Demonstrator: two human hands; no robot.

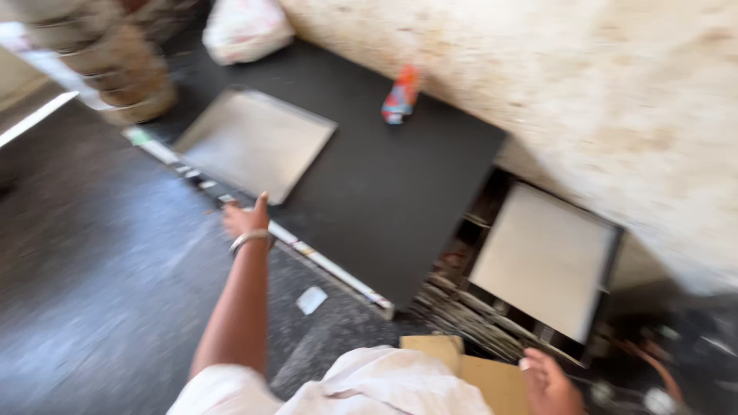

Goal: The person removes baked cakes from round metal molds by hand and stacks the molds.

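Observation:
My left hand [246, 217] reaches out toward the near edge of a flat metal tray [254, 138] that lies on a black counter top [384, 184]. The fingers look loosely curled with nothing in them, and a metal bangle sits on the wrist. My right hand [550, 383] hangs low at the bottom right, beside a brown cardboard piece [492, 376], its fingers bent and holding nothing that I can see. The picture is blurred by motion.
A second pale tray [546, 257] rests on a dark rack at the right, over stacked metal racks [461, 307]. A small red and blue packet [400, 96] lies by the rough wall. A white plastic bag [244, 29] sits at the back. Stacked bowls [115, 61] stand top left.

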